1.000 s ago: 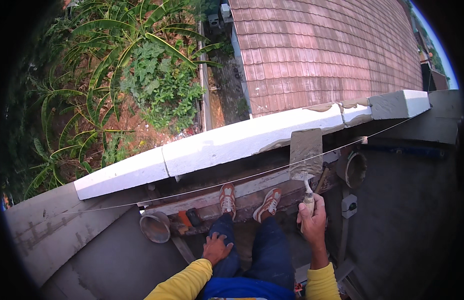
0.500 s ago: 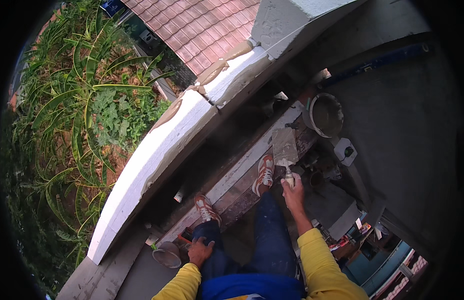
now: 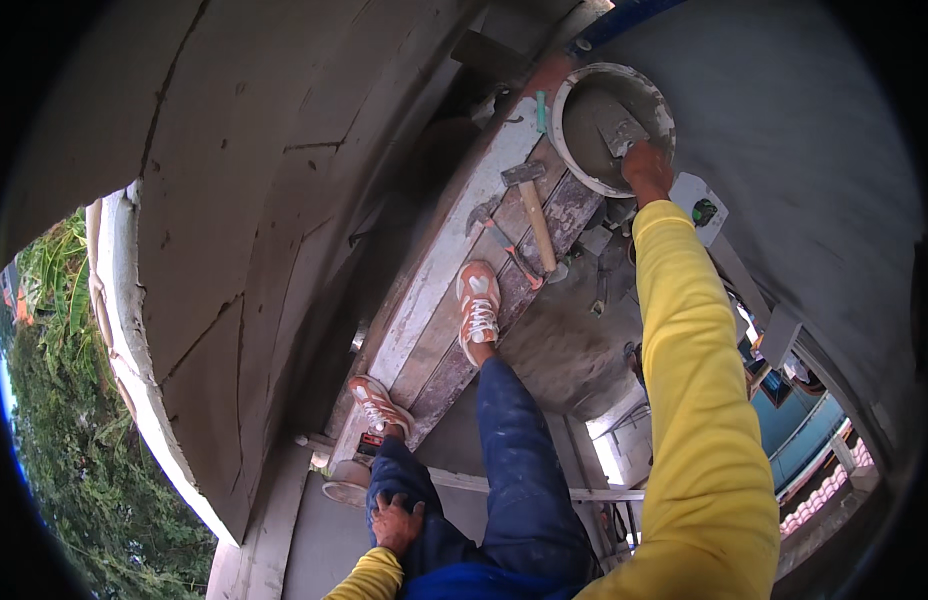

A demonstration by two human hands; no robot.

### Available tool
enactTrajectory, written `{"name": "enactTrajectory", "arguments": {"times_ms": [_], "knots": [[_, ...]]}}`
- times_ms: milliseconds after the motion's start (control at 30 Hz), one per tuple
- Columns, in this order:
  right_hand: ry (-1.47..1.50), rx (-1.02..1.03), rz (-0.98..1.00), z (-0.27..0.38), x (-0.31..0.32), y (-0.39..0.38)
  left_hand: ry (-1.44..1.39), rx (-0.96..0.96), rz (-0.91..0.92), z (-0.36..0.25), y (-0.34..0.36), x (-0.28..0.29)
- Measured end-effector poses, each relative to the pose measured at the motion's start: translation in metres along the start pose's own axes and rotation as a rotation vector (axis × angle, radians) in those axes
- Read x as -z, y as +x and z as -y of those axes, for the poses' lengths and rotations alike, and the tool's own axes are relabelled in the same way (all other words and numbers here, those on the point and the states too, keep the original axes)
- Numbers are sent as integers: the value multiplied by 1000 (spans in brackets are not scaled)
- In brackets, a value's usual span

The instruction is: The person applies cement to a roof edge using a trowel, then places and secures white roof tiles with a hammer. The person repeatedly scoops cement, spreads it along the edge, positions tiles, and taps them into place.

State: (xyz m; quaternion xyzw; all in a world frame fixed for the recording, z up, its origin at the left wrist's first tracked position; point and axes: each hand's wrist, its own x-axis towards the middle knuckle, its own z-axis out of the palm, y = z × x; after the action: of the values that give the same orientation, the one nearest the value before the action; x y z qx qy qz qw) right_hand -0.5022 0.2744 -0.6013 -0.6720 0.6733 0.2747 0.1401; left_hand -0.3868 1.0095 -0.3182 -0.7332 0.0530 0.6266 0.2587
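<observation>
My right hand (image 3: 646,170) grips a flat trowel (image 3: 616,122) whose blade reaches inside a white, mortar-crusted bucket (image 3: 665,108) of grey mix at the upper right. My left hand (image 3: 396,520) rests with fingers apart on my left thigh. Beside the bucket, on the plank walkway (image 3: 424,330), lie a sledge hammer with a wooden handle (image 3: 537,220), a claw hammer with a red handle (image 3: 506,243) and a small green-handled tool (image 3: 540,112).
My shoes (image 3: 479,305) stand on the planks. A cracked grey concrete slab (image 3: 214,220) with a white edge (image 3: 134,360) fills the left, above greenery. Right of the bucket are a white plate (image 3: 700,205), a grey wall (image 3: 804,190) and a drop showing a lower level.
The view has swung right and down toward the bucket. My right hand has carried the trowel from near the white coping into the bucket. My left hand stays on my thigh.
</observation>
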Motion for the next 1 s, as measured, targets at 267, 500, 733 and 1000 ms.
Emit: {"name": "enactTrajectory", "arguments": {"times_ms": [267,500,733,1000], "knots": [[212,92,-68,1,-7,-27,18,7,5,-34,-14,29],[322,-16,-159,-52,-20,-115,-9,-28,-45,-29,-13,28],[1159,-37,-16,-70,-24,-190,-37,-89,-110,11,7,39],[1206,309,69,-27,39,-396,-171,-217,-244,97,29,49]]}}
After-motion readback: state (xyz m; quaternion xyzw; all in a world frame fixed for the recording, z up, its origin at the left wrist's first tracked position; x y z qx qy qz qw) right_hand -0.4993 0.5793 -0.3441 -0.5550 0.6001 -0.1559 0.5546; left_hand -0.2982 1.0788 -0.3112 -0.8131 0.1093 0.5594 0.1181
